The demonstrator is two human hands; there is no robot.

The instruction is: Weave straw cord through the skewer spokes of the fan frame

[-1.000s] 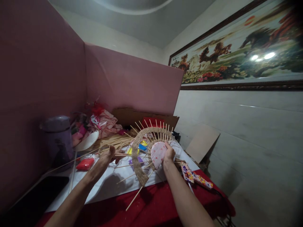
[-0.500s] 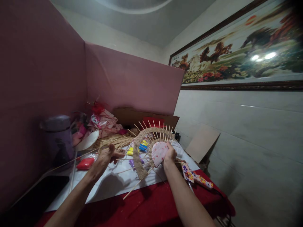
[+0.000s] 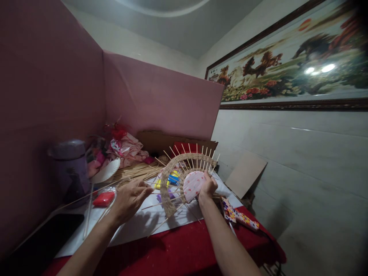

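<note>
A round woven piece [image 3: 166, 184] with thin sticks radiating outward is held up over the table. Its centre is a pale disc with pink spots [image 3: 193, 184]. My right hand [image 3: 209, 186] grips the disc's right edge, fingers closed round it. To the left, my left hand [image 3: 133, 197] has its fingers bent together near the tips of the left sticks. A thin strand runs from behind it toward the left; what its fingertips pinch is too small to make out.
Behind lie a bundle of thin sticks [image 3: 130, 171], a white fluted plate [image 3: 107, 171] and coloured packets [image 3: 104, 198]. A purple container [image 3: 71, 172] and black phone [image 3: 48, 235] are on the left, a flower-patterned glue gun [image 3: 244, 218] on the right.
My left hand has turned its back upward and its fingers have drawn together. The woven piece has tilted slightly, its top right sticks shifting rightward.
</note>
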